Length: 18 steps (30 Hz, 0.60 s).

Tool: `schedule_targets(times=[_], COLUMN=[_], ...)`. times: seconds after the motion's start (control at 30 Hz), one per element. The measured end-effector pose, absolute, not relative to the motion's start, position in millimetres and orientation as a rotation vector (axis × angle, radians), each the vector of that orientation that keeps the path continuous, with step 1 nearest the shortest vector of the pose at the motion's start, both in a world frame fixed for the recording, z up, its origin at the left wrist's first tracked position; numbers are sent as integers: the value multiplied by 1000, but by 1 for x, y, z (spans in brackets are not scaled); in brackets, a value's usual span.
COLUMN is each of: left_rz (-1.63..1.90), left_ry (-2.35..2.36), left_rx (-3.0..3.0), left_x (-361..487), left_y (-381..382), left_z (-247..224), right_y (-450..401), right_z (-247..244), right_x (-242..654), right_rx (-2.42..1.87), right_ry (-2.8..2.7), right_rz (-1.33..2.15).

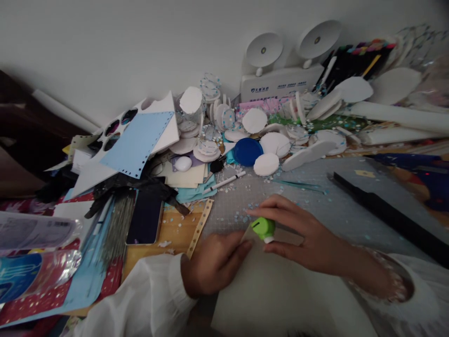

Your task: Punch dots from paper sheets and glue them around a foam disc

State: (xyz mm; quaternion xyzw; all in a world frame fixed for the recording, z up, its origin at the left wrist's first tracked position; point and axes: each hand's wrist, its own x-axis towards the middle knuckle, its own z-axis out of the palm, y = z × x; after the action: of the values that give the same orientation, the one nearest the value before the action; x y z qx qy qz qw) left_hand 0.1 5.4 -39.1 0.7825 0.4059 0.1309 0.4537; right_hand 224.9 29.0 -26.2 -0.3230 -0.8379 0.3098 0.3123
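A small green paper punch (263,227) with a white base sits at the upper left corner of a pale sheet of paper (273,290). My right hand (298,229) is closed around it, the thumb at its base and the fingers along the far side. My left hand (222,257) is shut on the sheet's left edge, pinching it between thumb and curled fingers just beside the punch. Tiny blue cut-out bits (242,215) lie scattered on the grey cutting mat (298,187) beyond both hands.
Left are a phone (144,217), a punched paper strip (200,227), a blue sheet (138,145) and plastic packets (35,271). White foam discs (254,120) and a blue lid (248,152) are piled behind. A black stick-like tool (386,213) and a glue gun (428,175) lie right.
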Motion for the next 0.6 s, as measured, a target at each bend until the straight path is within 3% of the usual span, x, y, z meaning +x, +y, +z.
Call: schedule_targets(times=[0.33,0.6], left_rz=[336,307], left_ry=[997,1003], left_rx=[1899,1941], left_x=[1,1], left_y=[6,6], left_z=[-35,-37], right_y=[29,27], right_z=[-27,-29], right_x=[225,221], right_rx=[-896,-969], right_ry=[-2158,-2175], right_rz=[819,1022])
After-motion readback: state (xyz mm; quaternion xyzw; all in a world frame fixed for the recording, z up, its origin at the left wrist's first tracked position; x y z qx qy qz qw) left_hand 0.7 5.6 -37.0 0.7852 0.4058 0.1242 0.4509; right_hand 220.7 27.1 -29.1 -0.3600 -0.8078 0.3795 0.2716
